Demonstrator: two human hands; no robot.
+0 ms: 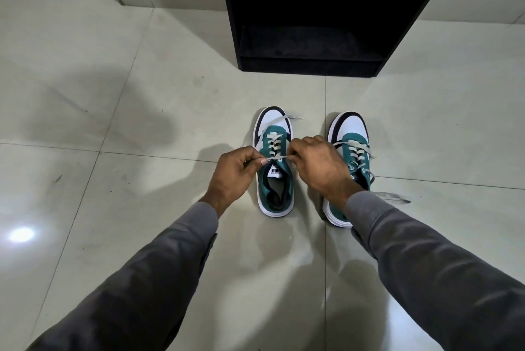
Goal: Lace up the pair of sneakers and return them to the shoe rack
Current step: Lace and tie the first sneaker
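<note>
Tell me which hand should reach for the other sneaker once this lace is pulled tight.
The right hand, probably. It already hangs over the other sneaker, partly covering it, while the left hand sits on the far side of the laced sneaker.

Floor [119,112] is glossy smooth tile, throwing glare at 8 o'clock. Rack [309,66] at 12 looks like matt black board, dusty. Sneakers [274,194] have teal suede-ish cloth, smooth white toes, flat woven laces [274,139]. Sleeves [159,274] are soft grey cloth.
</note>
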